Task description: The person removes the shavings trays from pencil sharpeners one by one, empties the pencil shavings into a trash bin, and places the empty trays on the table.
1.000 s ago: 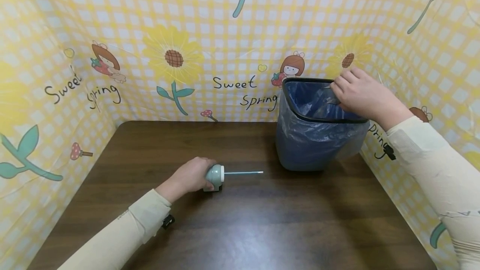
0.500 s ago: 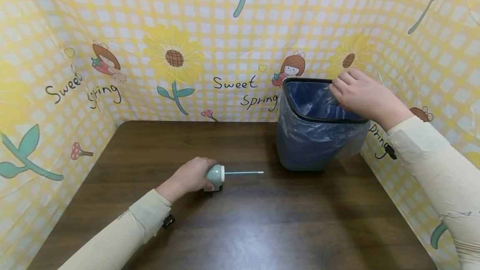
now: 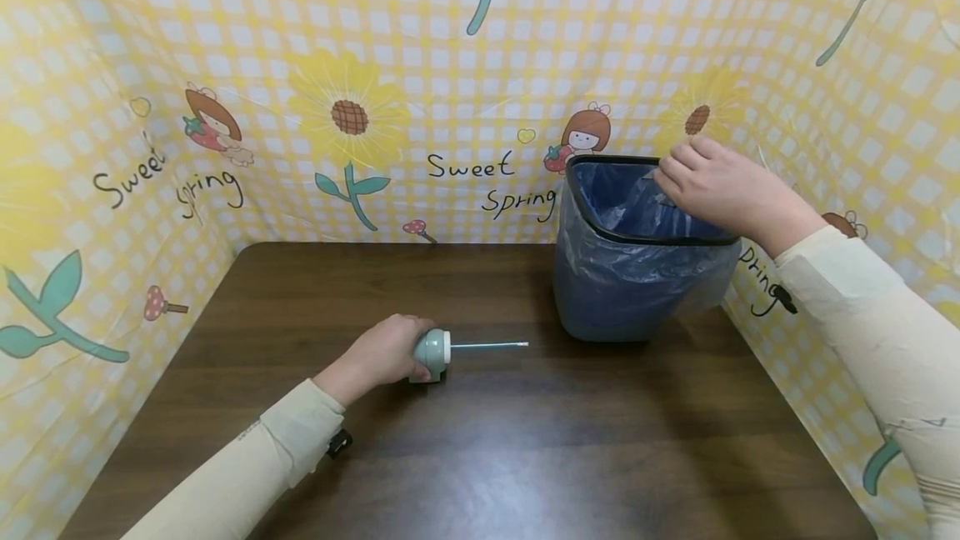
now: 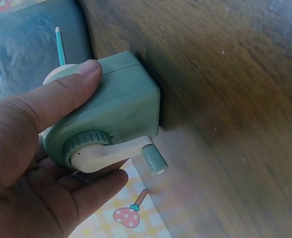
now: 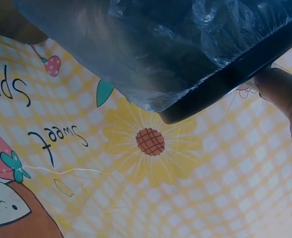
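Note:
My left hand (image 3: 382, 348) grips a pale green hand-crank pencil sharpener (image 3: 431, 354) on the brown table. A light blue pencil (image 3: 487, 346) sticks out of its white front, pointing right. In the left wrist view my thumb lies over the sharpener's body, and its white crank (image 4: 111, 152) with a green knob shows beside my lower fingers. My right hand (image 3: 720, 190) is over the right side of a blue trash bin (image 3: 637, 298), fingers curled down. They pinch a small clear piece (image 3: 650, 175), mostly hidden by the hand; I cannot tell its kind.
A clear plastic bag lines the bin, held by a black rim (image 3: 615, 233). The dark wooden table (image 3: 525, 440) reaches back to a yellow checked cloth (image 3: 465, 90) that hangs around the back and both sides.
My right hand has shifted very slightly left over the bin, and less of the clear piece shows. The left hand, sharpener and pencil look the same.

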The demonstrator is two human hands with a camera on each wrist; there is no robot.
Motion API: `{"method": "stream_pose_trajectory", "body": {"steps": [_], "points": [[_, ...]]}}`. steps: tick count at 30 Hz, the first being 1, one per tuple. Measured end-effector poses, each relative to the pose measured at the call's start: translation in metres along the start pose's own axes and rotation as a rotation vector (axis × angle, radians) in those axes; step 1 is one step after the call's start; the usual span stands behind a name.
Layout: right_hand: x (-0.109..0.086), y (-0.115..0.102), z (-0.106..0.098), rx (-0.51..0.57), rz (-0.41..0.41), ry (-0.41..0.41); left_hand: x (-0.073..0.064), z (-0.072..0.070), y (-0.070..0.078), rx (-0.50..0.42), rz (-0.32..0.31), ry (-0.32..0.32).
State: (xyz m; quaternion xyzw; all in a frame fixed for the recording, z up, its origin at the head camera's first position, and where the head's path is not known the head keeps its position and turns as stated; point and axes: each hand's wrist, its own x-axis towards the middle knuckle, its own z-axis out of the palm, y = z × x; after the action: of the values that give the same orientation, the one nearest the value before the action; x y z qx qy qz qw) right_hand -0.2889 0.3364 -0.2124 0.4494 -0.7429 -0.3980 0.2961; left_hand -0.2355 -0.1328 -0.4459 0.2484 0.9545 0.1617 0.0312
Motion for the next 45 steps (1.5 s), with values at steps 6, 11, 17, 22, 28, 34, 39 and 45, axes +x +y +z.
{"method": "stream_pose_trajectory", "body": {"steps": [6,11,17,22,28,34,39,45], "points": [[0.001,0.0016,-0.0026,-0.03,-0.027,-0.012,0.0,-0.0009,-0.0002,0.003,0.002,0.006],[0.0023,0.0019,-0.0045,-0.044,-0.04,-0.043,-0.0002,-0.0003,-0.0005,-0.006,0.007,0.007],[0.0026,0.003,-0.0052,-0.062,-0.062,-0.055,0.0,0.0007,-0.0007,-0.011,0.015,0.012],[0.0026,0.0042,-0.0051,-0.067,-0.073,-0.063,-0.0004,0.0009,-0.0004,-0.01,0.019,0.011],[0.0056,0.0061,-0.006,-0.086,-0.093,-0.054,-0.0005,0.0009,-0.0012,-0.001,0.018,0.015],[0.009,0.006,-0.0083,-0.092,-0.106,-0.041,-0.0008,0.0013,-0.0016,-0.006,0.023,0.018],[0.0094,0.0055,-0.0083,-0.085,-0.107,-0.039,-0.0009,0.0017,-0.0022,-0.006,0.025,0.015],[0.01,0.006,-0.0063,-0.071,-0.105,-0.038,-0.0007,0.0008,-0.0023,0.002,0.03,0.018]]}}
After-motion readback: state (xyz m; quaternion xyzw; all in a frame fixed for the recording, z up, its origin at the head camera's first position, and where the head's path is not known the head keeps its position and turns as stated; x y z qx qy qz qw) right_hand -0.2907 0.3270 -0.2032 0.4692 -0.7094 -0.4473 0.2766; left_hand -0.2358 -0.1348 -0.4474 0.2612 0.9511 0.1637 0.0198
